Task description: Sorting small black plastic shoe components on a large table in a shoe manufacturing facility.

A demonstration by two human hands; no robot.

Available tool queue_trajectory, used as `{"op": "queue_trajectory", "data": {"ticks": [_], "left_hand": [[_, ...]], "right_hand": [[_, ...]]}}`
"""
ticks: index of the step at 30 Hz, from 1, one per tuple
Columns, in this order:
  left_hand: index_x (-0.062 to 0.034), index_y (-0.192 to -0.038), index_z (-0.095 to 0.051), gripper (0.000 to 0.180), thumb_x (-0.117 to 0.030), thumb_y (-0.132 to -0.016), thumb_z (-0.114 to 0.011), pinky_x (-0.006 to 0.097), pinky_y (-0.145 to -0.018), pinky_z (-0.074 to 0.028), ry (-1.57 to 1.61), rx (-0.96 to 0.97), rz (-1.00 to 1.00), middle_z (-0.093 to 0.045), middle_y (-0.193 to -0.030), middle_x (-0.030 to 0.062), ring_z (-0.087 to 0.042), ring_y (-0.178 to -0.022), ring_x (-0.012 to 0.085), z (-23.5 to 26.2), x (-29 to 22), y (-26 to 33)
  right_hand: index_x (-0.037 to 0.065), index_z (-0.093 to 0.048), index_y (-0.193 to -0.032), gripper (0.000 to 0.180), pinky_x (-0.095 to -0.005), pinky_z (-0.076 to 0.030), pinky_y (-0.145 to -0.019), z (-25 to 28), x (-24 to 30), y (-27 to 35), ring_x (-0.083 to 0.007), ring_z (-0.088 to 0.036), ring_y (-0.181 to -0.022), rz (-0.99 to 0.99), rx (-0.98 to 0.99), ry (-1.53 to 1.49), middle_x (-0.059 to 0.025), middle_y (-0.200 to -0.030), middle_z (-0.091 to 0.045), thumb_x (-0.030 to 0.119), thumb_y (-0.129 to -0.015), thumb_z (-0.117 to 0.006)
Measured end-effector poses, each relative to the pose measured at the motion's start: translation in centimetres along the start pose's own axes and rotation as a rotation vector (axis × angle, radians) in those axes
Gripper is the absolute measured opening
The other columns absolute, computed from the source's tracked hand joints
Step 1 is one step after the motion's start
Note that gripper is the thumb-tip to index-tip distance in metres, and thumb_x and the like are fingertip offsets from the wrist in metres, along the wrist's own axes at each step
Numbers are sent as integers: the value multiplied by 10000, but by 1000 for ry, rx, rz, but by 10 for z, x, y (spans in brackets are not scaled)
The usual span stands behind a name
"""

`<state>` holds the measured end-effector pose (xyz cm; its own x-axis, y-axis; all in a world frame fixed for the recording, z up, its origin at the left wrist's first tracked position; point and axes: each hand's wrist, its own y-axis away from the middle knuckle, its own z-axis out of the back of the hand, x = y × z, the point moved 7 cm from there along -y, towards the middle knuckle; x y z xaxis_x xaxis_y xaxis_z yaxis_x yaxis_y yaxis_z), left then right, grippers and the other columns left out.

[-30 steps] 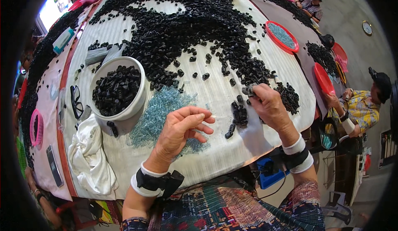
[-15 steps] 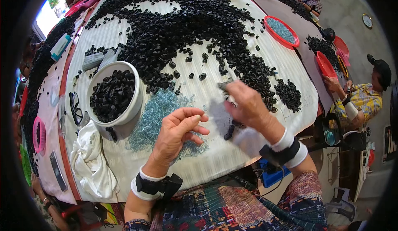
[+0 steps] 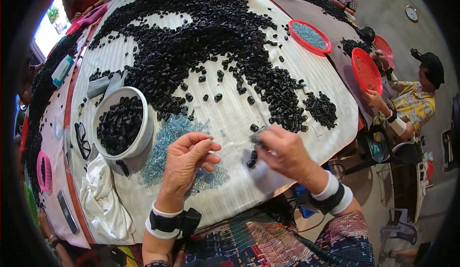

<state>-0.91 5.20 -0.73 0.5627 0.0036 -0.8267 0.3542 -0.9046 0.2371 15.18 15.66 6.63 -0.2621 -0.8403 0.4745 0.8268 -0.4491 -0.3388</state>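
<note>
My left hand (image 3: 184, 164) is raised over the edge of a heap of tiny clear blue beads (image 3: 170, 140). Its thumb and forefinger are pinched together, and anything between them is too small to make out. To its right, my right hand (image 3: 287, 154) hovers over the pale table covering with its fingers curled in. A small greyish piece (image 3: 258, 135) shows at its fingertips, its kind unclear. Just below them lie a few small black plastic pieces (image 3: 251, 159). A white tub (image 3: 147, 123) full of similar black pieces (image 3: 120, 128) stands left of the beads.
A large spread of black pieces (image 3: 201, 42) covers the far table, with a smaller pile (image 3: 320, 110) at right. A red tray (image 3: 329, 44) holds blue beads. Glasses (image 3: 82, 140), a white cloth (image 3: 103, 195) and a phone (image 3: 68, 212) lie at left. A co-worker (image 3: 407, 104) holds a red tray (image 3: 366, 70).
My right hand has come down and nearer, turning its fingers lower over the cloth. My left hand keeps its pinch. The whole view has shifted a little; the co-worker at right has raised the red tray.
</note>
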Motion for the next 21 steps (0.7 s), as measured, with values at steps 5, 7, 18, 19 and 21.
{"op": "queue_trajectory", "data": {"ticks": [5, 7, 18, 19, 21], "left_hand": [[27, -1044, -599, 185, -45, -874, -609, 240, -514, -568, -45, -37, 24, -667, -920, 163, -680, -710, 178, -1, 0, 0], [32, -1061, -599, 207, -34, -865, -616, 238, -525, -571, -48, -38, 28, -666, -940, 166, -682, -729, 179, -1, 0, 0], [9, -1079, -614, 247, -52, -842, -650, 225, -560, -553, -52, -11, 37, -662, -994, 111, -677, -789, 167, -3, 0, 2], [9, -1079, -614, 247, -52, -842, -650, 225, -560, -553, -52, -9, 36, -662, -994, 111, -677, -789, 167, -4, 1, 2], [24, -1100, -591, 239, -11, -864, -600, 240, -537, -574, -34, -20, 40, -656, -968, 146, -679, -743, 181, -2, 2, 1]], "right_hand": [[28, -529, -843, 149, -408, -492, -626, -14, -37, 18, -336, -583, -751, -121, 141, -18, -142, -813, -516, 44, -740, -635], [23, -532, -854, 147, -414, -492, -641, -9, -40, 19, -340, -581, -764, -123, 108, -9, -151, -830, -517, 30, -744, -628], [3, -553, -895, 171, -376, -507, -811, -26, -28, 16, -354, -575, -959, 59, 22, 216, -219, -1113, -561, 22, -734, -607], [3, -553, -895, 171, -376, -507, -811, -26, -26, 15, -354, -575, -959, 59, 21, 218, -219, -1113, -561, 22, -734, -607], [13, -553, -899, 198, -387, -497, -838, -31, -17, 12, -364, -547, -1013, 138, 80, 254, -226, -1159, -542, 45, -710, -602]]}}
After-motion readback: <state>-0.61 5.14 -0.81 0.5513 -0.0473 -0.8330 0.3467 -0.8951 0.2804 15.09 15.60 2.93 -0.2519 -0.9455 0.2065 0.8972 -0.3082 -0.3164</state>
